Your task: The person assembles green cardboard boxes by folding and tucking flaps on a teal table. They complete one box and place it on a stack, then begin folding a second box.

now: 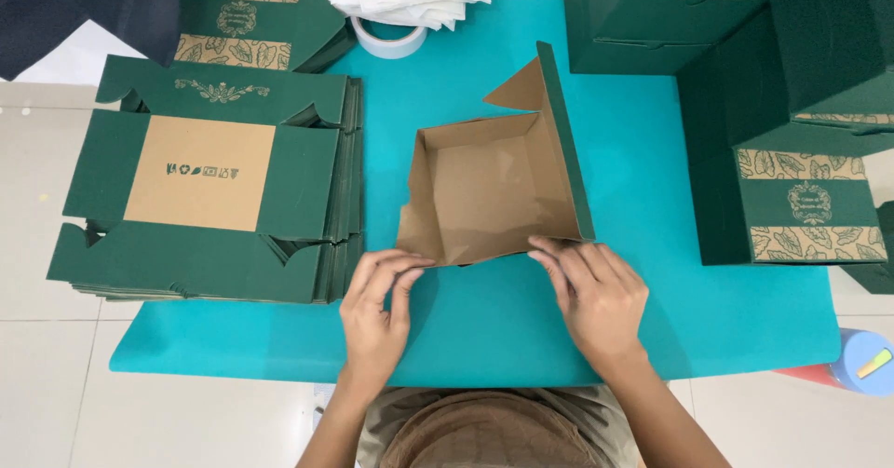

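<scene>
Between hands [484, 305], half-folded empty box [489, 193]

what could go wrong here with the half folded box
The near wall of the box is held only by fingertips of the left hand and right hand; it may spring flat. The tall right flap stands loose and could flop. The stack of flat blanks overhangs the table and might slide.
</scene>
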